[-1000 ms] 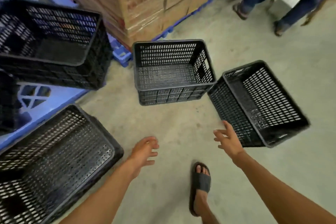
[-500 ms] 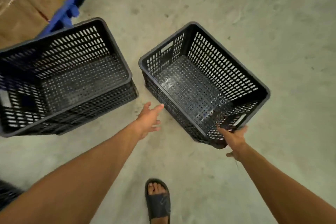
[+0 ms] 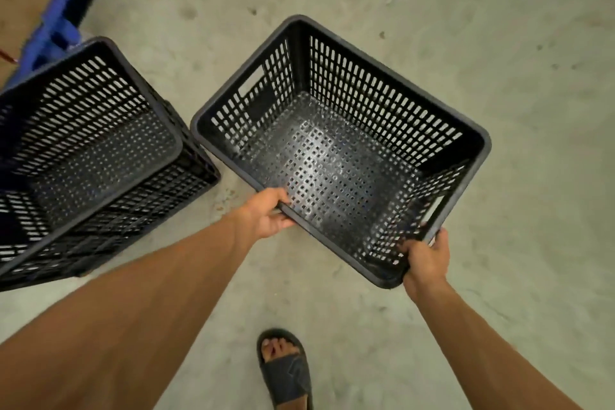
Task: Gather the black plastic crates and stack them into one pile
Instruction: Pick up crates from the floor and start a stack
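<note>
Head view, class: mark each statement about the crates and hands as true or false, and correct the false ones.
1. Both hands grip the same crate. True: the left hand and right hand hold the right crate by its near rim.
2. The right crate holds boxes. False: it is empty.
3. The left crate stands beside the held one. True.
4. The person is barefoot. False: a dark sandal covers the visible foot.
5. The floor is blue tile. False: it is grey concrete.
</note>
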### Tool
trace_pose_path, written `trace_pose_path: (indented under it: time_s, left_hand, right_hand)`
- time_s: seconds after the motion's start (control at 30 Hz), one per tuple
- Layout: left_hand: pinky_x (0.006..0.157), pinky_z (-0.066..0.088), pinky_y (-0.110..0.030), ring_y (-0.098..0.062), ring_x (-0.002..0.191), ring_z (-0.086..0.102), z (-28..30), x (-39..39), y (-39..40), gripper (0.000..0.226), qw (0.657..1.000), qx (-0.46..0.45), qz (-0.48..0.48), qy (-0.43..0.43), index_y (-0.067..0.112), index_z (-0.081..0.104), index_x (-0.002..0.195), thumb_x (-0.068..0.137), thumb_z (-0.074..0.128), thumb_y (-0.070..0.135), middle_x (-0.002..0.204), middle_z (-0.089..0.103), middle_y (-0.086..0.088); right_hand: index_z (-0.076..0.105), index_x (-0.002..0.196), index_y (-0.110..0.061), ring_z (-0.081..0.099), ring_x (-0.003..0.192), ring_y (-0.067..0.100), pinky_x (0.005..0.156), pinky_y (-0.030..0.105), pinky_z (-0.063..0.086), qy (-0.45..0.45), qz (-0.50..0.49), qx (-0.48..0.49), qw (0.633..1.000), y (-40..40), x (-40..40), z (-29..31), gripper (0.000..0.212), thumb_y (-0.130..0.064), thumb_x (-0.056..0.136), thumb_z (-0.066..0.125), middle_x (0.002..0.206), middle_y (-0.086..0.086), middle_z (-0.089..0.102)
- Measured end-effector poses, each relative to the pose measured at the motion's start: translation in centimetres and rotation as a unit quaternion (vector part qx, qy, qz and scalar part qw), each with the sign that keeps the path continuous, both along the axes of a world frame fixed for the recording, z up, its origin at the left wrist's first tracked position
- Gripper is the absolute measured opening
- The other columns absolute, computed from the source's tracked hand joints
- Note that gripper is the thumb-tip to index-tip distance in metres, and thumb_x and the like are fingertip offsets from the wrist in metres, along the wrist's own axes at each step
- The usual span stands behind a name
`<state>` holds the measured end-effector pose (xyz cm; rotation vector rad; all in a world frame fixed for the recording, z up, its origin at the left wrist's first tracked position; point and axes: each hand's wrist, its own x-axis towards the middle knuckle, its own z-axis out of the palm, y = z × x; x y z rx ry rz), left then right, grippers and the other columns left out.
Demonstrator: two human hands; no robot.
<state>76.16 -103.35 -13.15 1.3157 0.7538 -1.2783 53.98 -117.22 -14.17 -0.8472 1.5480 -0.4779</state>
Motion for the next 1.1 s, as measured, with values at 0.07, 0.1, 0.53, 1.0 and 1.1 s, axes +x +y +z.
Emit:
trace_pose_path:
  time_s: [0.07,0.1,0.53,1.0,1.1]
  left_hand:
    - [0.071,0.055,-0.047,-0.027,0.077,0.063,1.7,-1.9,0.6,0.020,1.000,-0.010,0.010,0.010,0.003,0.048,0.098,0.088,0.038,-0.011,0.094,0.057,-0.015]
    - [0.064,0.057,-0.043,-0.027,0.078,0.064,2.8,-2.6,0.8,0.020,1.000,-0.017,0.010,0.007,0.004,0.049,0.097,0.088,0.039,-0.011,0.091,0.059,-0.015]
    - [0.070,0.061,-0.040,-0.026,0.069,0.064,25.9,-5.2,15.3,0.020,0.982,-0.026,0.083,-0.165,-0.002,0.057,0.092,0.077,0.055,-0.015,0.074,0.062,-0.014]
    - [0.047,0.056,-0.027,-0.024,0.070,0.056,29.8,-14.3,56.3,0.023,0.934,0.028,0.348,-0.073,0.008,0.051,0.069,0.090,0.041,0.007,0.066,0.061,-0.013]
    - [0.044,0.058,-0.033,-0.031,0.066,0.064,29.2,-17.2,62.6,0.020,0.902,0.029,0.430,-0.036,0.004,0.052,0.069,0.087,0.043,0.003,0.063,0.067,-0.017]
  right_hand:
    - [0.052,0.110,-0.018,0.062,0.085,0.026,0.074,0.042,0.057,0.000,0.007,-0.014,1.000,0.4,-1.8,2.2,0.057,0.022,0.070,0.041,0.092,0.006,0.063]
    - [0.052,0.110,-0.018,0.062,0.089,0.028,0.076,0.044,0.056,0.000,0.013,-0.022,1.000,0.3,-2.5,3.7,0.058,0.022,0.070,0.042,0.095,0.008,0.063]
    - [0.056,0.103,-0.025,0.066,0.087,0.025,0.056,0.029,0.057,-0.084,0.152,-0.103,0.979,8.5,-2.6,26.8,0.057,0.021,0.072,0.045,0.097,0.006,0.068]
    - [0.060,0.109,-0.027,0.074,0.077,0.023,0.063,0.043,0.061,-0.111,0.483,-0.010,0.868,37.8,4.9,29.7,0.061,0.021,0.073,0.046,0.101,0.014,0.070]
    - [0.064,0.102,-0.027,0.072,0.065,0.017,0.055,0.034,0.058,-0.099,0.537,0.000,0.838,44.0,6.6,28.3,0.062,0.022,0.069,0.045,0.089,0.011,0.073]
